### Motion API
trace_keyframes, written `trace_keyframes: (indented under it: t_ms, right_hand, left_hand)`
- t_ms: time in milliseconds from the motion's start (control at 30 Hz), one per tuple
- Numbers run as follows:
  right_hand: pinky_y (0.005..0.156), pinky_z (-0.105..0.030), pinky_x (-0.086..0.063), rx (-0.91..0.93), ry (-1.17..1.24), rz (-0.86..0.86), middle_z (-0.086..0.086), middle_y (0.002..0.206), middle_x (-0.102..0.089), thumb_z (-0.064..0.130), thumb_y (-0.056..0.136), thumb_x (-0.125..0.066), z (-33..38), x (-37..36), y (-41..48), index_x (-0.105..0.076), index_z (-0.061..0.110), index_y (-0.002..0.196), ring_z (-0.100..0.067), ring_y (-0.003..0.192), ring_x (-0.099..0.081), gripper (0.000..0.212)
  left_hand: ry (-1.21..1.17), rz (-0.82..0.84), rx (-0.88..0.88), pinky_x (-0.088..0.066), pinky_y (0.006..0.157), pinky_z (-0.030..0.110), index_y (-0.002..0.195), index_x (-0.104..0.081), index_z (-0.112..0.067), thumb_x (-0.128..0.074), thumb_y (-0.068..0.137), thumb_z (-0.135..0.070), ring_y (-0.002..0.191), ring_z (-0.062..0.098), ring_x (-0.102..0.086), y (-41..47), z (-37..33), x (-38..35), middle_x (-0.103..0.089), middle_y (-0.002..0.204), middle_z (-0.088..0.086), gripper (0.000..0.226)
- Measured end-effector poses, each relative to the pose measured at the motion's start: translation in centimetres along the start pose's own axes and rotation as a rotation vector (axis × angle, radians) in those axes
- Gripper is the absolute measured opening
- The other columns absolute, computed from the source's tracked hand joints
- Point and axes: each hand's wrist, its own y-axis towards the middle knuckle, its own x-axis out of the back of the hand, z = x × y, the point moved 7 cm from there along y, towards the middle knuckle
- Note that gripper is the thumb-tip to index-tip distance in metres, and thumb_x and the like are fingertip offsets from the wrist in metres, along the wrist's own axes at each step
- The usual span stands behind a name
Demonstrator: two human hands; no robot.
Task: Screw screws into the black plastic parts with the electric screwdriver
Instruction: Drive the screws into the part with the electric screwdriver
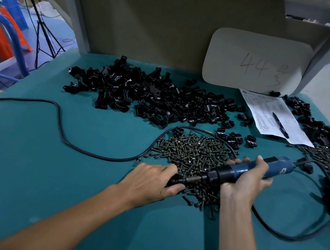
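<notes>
Head view, right hand (246, 180) gripping electric screwdriver (223, 172), left hand (150, 181) clasping black part (174, 180) (over screws (194, 150))

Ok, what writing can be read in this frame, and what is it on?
"44": handwritten on the white board leaning at the back; the scribble beside it is unreadable.
Print on the paper sheet under the pen: too small to read.
Label on the screwdriver: blurred, unreadable.
</notes>
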Motion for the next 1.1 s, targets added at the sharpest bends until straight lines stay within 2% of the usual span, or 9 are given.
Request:
trace_keyframes:
  t_ms: [200, 367, 433, 633, 767, 833, 900, 1000, 1100]
  right_hand:
    - [0.063, -0.032, -0.056, 0.020, -0.027, 0.017, 0.000, 0.081, -0.063, 0.023, 0.097, -0.067, 0.3, -0.1, 0.1, -0.035, 0.030, 0.142, -0.014, 0.061, -0.061, 0.055]
    - [0.072, -0.037, -0.060, 0.031, -0.067, 0.052, -0.012, 0.122, -0.061, 0.018, 0.099, -0.068, -0.2, -0.5, 0.2, -0.031, 0.021, 0.133, -0.018, 0.073, -0.069, 0.051]
    - [0.073, -0.038, -0.060, 0.031, -0.061, 0.038, -0.015, 0.128, -0.059, 0.018, 0.099, -0.069, -0.3, -0.4, 0.2, -0.031, 0.022, 0.124, -0.019, 0.074, -0.070, 0.046]
    - [0.072, -0.039, -0.060, 0.013, -0.041, 0.045, -0.017, 0.126, -0.058, 0.022, 0.100, -0.067, -0.3, -0.5, -0.1, -0.032, 0.022, 0.119, -0.020, 0.075, -0.070, 0.040]
    - [0.075, -0.038, -0.061, 0.038, 0.019, 0.045, -0.015, 0.119, -0.060, 0.026, 0.102, -0.064, 1.3, -1.0, -0.3, -0.029, 0.017, 0.137, -0.018, 0.074, -0.069, 0.050]
    - [0.075, -0.037, -0.061, 0.064, -0.023, 0.067, -0.012, 0.116, -0.063, 0.027, 0.101, -0.065, 3.3, -1.5, -0.2, -0.030, 0.016, 0.141, -0.016, 0.074, -0.070, 0.053]
    - [0.074, -0.038, -0.063, 0.063, -0.195, 0.138, -0.007, 0.112, -0.066, 0.027, 0.096, -0.073, 5.5, -1.9, 0.0, -0.033, 0.022, 0.140, -0.014, 0.073, -0.072, 0.059]
    - [0.074, -0.044, -0.062, 0.090, -0.697, 0.260, -0.003, 0.111, -0.068, 0.022, 0.088, -0.081, 8.2, -0.5, -0.1, -0.037, 0.035, 0.138, -0.019, 0.072, -0.075, 0.068]
    - [0.083, -0.052, -0.058, 0.304, -1.284, 0.276, 0.000, 0.108, -0.067, 0.023, 0.089, -0.079, 9.4, 2.2, -1.2, -0.040, 0.027, 0.139, -0.026, 0.083, -0.070, 0.063]
  left_hand:
    - [-0.002, -0.005, 0.006, -0.029, 0.049, 0.030, 0.093, -0.031, -0.028, -0.010, 0.096, -0.070, 0.059, 0.013, -0.049, 0.0, -0.1, 0.2, -0.051, 0.074, -0.012, 0.046]
    - [-0.012, -0.002, 0.009, -0.023, 0.046, 0.028, 0.091, -0.027, -0.030, -0.012, 0.097, -0.069, 0.056, 0.013, -0.045, -0.1, 0.0, 0.3, -0.049, 0.071, -0.012, 0.042]
    - [-0.011, -0.003, 0.008, -0.021, 0.045, 0.026, 0.090, -0.026, -0.030, -0.014, 0.097, -0.068, 0.055, 0.013, -0.044, -0.1, 0.0, 0.3, -0.048, 0.070, -0.012, 0.041]
    - [-0.019, -0.005, 0.025, -0.025, 0.047, 0.029, 0.092, -0.028, -0.030, -0.013, 0.096, -0.069, 0.057, 0.012, -0.043, -0.1, 0.1, 0.3, -0.048, 0.072, -0.013, 0.042]
    - [-0.072, -0.073, 0.071, -0.039, 0.051, 0.035, 0.094, -0.037, -0.025, -0.015, 0.097, -0.068, 0.063, 0.015, -0.052, -0.6, 0.4, 1.1, -0.056, 0.076, -0.010, 0.048]
    - [-0.112, -0.121, 0.104, -0.044, 0.053, 0.036, 0.096, -0.043, -0.023, -0.016, 0.097, -0.068, 0.065, 0.014, -0.055, -0.9, 0.7, 1.7, -0.061, 0.078, -0.008, 0.052]
    - [-0.147, -0.161, 0.137, -0.045, 0.056, 0.034, 0.098, -0.048, -0.022, -0.020, 0.098, -0.067, 0.068, 0.012, -0.056, -1.4, 1.0, 2.4, -0.061, 0.082, -0.011, 0.053]
    - [-0.200, -0.210, 0.204, -0.048, 0.065, 0.028, 0.109, -0.056, -0.026, -0.027, 0.096, -0.069, 0.082, 0.005, -0.056, -1.9, 1.5, 3.5, -0.062, 0.096, -0.017, 0.053]
    - [-0.260, -0.263, 0.216, -0.044, 0.072, 0.018, 0.120, -0.057, -0.031, -0.035, 0.095, -0.070, 0.088, -0.002, -0.051, -2.2, 1.2, 5.0, -0.056, 0.101, -0.022, 0.052]
